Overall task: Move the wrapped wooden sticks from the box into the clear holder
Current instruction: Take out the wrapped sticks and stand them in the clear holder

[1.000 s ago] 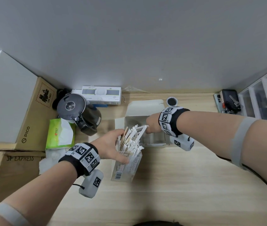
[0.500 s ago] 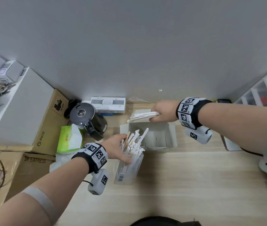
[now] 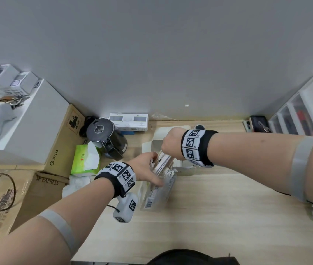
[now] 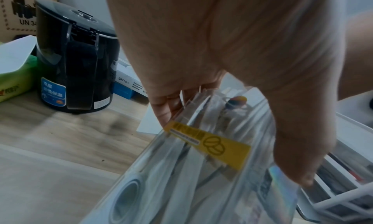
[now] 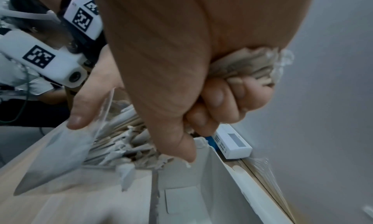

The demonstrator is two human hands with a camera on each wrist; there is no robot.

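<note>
The clear holder [image 3: 159, 196] stands on the wooden desk, packed with wrapped wooden sticks [image 5: 125, 139]. My left hand [image 3: 144, 169] grips its top edge, thumb on one side and fingers on the other; the left wrist view shows the holder [image 4: 201, 179] with a yellow label. My right hand [image 3: 171, 144] is a fist round a bundle of wrapped sticks [image 3: 164, 162], held upright with its lower ends among the sticks in the holder. The bundle's top [image 5: 252, 67] pokes out of the fist. The open white box [image 3: 184, 169] lies just behind the holder; the part of its inside [image 5: 201, 187] that shows looks bare.
A black kettle [image 3: 104, 138] and a green tissue pack [image 3: 85, 161] sit left of the holder, with a white carton [image 3: 129, 122] at the wall. Cardboard boxes [image 3: 60, 146] line the left edge. A drawer unit [image 3: 301, 111] and a phone with keys [image 3: 257, 125] are at the right.
My right hand lifted a bundle of sticks out of the box, carried it toward me and lowered it into the holder. The left hand stayed on the holder.
</note>
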